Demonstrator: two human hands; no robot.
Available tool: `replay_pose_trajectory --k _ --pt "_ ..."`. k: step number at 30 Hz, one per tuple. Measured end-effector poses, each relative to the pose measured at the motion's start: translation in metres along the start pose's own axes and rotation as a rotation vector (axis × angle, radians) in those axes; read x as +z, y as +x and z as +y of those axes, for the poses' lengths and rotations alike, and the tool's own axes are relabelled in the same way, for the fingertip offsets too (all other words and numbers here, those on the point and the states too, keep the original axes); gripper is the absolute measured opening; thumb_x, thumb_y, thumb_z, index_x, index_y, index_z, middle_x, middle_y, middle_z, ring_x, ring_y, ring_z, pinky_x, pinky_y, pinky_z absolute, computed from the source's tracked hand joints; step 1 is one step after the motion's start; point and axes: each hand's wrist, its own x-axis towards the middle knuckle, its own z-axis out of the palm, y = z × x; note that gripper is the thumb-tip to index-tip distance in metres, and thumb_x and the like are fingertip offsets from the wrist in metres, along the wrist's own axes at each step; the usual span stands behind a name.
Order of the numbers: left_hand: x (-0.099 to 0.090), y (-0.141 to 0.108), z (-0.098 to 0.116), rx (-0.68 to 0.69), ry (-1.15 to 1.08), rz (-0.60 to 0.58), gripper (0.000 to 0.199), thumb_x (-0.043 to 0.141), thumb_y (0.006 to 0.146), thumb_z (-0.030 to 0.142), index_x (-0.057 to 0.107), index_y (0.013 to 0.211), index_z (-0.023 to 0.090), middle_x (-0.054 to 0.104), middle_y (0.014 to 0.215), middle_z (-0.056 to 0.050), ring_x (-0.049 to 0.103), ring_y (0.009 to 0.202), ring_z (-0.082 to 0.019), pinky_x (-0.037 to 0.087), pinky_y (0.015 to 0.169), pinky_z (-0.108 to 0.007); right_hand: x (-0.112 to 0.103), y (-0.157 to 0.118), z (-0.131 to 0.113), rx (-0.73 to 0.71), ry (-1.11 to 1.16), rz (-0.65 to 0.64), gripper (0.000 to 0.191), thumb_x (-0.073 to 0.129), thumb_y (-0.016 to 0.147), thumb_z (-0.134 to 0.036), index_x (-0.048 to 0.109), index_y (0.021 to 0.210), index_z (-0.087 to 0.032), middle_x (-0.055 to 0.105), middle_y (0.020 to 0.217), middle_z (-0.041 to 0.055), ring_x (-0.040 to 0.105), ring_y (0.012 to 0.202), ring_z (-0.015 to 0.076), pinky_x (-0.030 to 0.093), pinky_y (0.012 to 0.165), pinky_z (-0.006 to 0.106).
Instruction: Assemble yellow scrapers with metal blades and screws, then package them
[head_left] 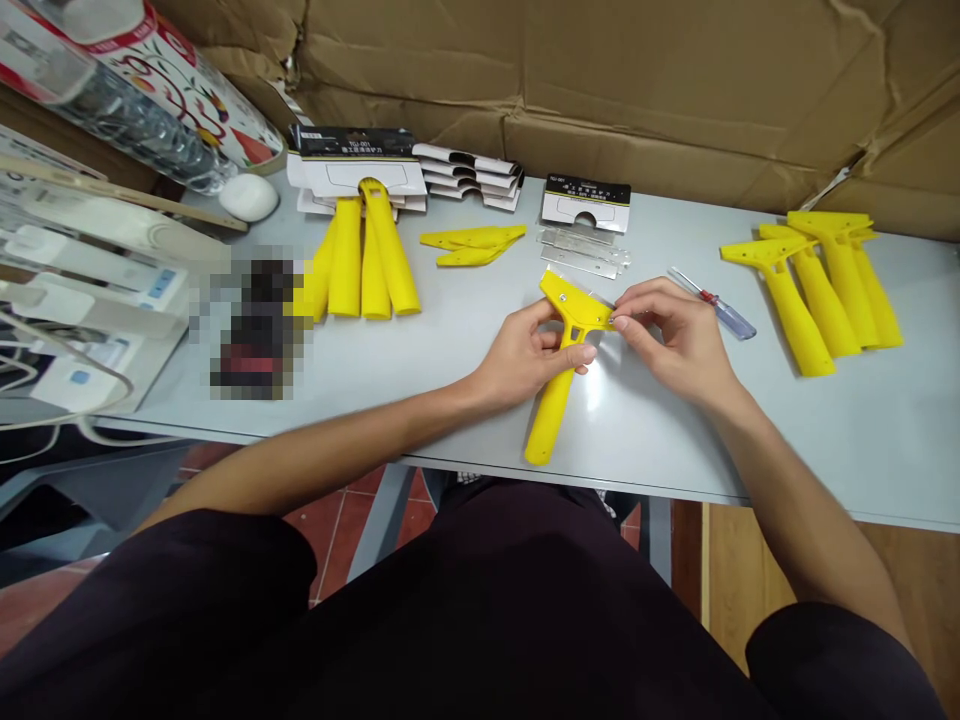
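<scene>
- One yellow scraper (553, 405), in hand, over the near part of the grey surface (465, 385); handle end toward the wearer, broad head pointing away. Judged part-way through fitting together: metal fasteners show on the head, yet fingers are busy at its right end.
- One left hand (517, 355): grip clamped on the neck of that scraper, thumb laid across it just below the head.
- One right hand (679, 335): grip pinched together, thumb and forefinger tips meeting at the right end of the head on what looks like a small screw (613, 319). This fastening is judged incomplete.
- Four yellow scrapers, bare of card, in an overlapping right-hand group (814, 325), heads away. Cannot tell whether blades are fitted; packing, at least, appears outstanding.
- One screwdriver (731, 315), clear handle, lying free between the right hand and that group; neither hand touches it.
- Several yellow scrapers, left-hand group (345, 265), handles fanned out, upper ends at or under printed cards (356, 150). Judged the furthest advanced.
- Two or more loose yellow plates (472, 238), lying beyond the left hand, unattached; parts apparently left to use.
- Several flat blades (581, 252), clear-wrapped by their look, beyond the scraper head; count uncertain.
- One black-topped card (586, 205), just behind the blades, no scraper in it.
- Several folded cards (472, 178), stacked farther left, likewise without scrapers.
</scene>
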Motion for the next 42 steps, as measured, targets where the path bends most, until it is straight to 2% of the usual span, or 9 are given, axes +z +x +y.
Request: replay_pose_trajectory --k 13,17,25,37,39,42 --pt "0.001 -0.0025 -0.0008 -0.017 0.011 -0.028 0.048 0.093 0.078 0.028 0.069 0.117 0.015 0.073 0.117 -0.008 0.073 0.077 -0.013 0.065 0.075 -0.031 0.0037 -0.0012 -0.0019 -0.047 -0.014 -0.013 0.003 0.077 0.096 -0.027 0.08 0.096 -0.027 0.074 0.108 0.005 0.07 0.09 0.0197 0.056 0.07 0.035" --pt "0.0015 -0.0026 0.0012 -0.023 0.007 -0.03 0.051 0.095 0.075 0.03 0.07 0.117 0.014 0.076 0.119 -0.01 0.074 0.084 -0.015 0.065 0.083 -0.034 0.0029 -0.0009 -0.003 -0.065 -0.032 -0.014 0.004 0.076 0.096 -0.028 0.079 0.095 -0.027 0.074 0.108 0.0056 0.07 0.091 0.0205 0.056 0.069 0.035" --pt "0.001 -0.0016 -0.0004 0.026 0.024 -0.031 0.049 0.095 0.075 0.031 0.074 0.117 0.015 0.079 0.126 -0.013 0.075 0.112 -0.025 0.06 0.103 -0.043 0.0014 -0.0006 -0.0058 -0.057 -0.058 -0.025 0.006 0.074 0.095 -0.032 0.078 0.093 -0.027 0.074 0.111 0.0073 0.07 0.095 0.0243 0.058 0.073 0.041" --pt "0.001 -0.0014 -0.0009 0.035 0.048 -0.03 0.048 0.094 0.076 0.03 0.072 0.116 0.014 0.079 0.123 -0.014 0.074 0.111 -0.024 0.059 0.101 -0.041 0.0046 -0.0004 -0.0058 -0.044 -0.062 -0.009 0.007 0.073 0.096 -0.031 0.075 0.091 -0.027 0.074 0.107 0.0062 0.07 0.089 0.0209 0.057 0.068 0.037" --pt "0.0011 -0.0013 -0.001 0.036 0.049 -0.032 0.047 0.093 0.076 0.03 0.072 0.116 0.015 0.079 0.123 -0.014 0.075 0.111 -0.024 0.059 0.101 -0.041 0.0056 -0.0009 -0.0043 -0.028 -0.044 0.003 0.005 0.074 0.096 -0.032 0.075 0.097 -0.027 0.075 0.106 0.0056 0.07 0.089 0.0208 0.057 0.068 0.036" --pt "0.0013 -0.0013 -0.001 0.03 0.044 -0.028 0.047 0.093 0.075 0.03 0.072 0.115 0.015 0.079 0.121 -0.012 0.075 0.109 -0.024 0.059 0.101 -0.042 0.0071 -0.0021 -0.0007 0.04 0.009 0.015 0.023 0.076 0.095 -0.036 0.071 0.116 -0.029 0.076 0.106 0.0042 0.071 0.088 0.0211 0.058 0.068 0.036"
